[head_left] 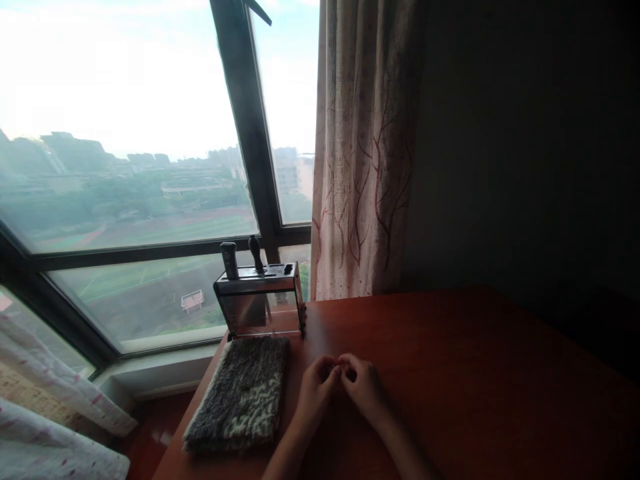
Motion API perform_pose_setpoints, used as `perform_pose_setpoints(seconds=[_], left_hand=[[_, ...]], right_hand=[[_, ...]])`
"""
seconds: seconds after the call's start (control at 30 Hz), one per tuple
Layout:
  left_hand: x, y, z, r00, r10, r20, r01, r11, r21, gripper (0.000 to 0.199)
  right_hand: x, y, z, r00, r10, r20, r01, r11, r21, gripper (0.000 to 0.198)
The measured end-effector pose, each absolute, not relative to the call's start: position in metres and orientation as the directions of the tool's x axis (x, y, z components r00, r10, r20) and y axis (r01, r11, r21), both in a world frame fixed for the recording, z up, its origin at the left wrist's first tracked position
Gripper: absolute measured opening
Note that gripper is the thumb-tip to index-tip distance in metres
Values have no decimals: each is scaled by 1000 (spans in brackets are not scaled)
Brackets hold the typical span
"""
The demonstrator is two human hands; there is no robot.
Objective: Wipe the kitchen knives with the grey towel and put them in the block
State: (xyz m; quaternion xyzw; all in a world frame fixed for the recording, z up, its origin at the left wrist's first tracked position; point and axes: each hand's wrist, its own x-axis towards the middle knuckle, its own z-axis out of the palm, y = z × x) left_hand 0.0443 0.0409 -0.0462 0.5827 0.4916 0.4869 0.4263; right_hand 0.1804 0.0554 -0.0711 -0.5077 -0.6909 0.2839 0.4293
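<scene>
My left hand (318, 383) and my right hand (361, 381) meet fingertip to fingertip above the wooden table (430, 353). Both are closed in a pinch, thumbs against the fingers. Whatever lies between the fingertips, if anything, is too small and dark to make out. Just left of my left hand lies a folded grey and white fluffy cloth (240, 393), which neither hand touches. Behind the cloth stands a knife holder (260, 280) with clear sides and a metal top. Two black handles (229, 259) stick up from it.
A large window (135, 187) with dark frames fills the left and looks down on a sports field. A patterned curtain (365, 167) hangs behind the table's far edge. Another curtain (55, 407) is at the lower left. The right side is very dark.
</scene>
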Motion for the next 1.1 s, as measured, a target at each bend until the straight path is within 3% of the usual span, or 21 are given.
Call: perform_pose_setpoints(seconds=[0.4,1.1], left_hand=[[44,41,-48,26,992,127,175,-129,976,21],[45,39,-42,15,991,132,102,-133,986,19]], right_hand=[[182,56,-71,-113,950,290,474,308,-825,18],[181,52,-58,-132,952,276,285,303,-909,22]])
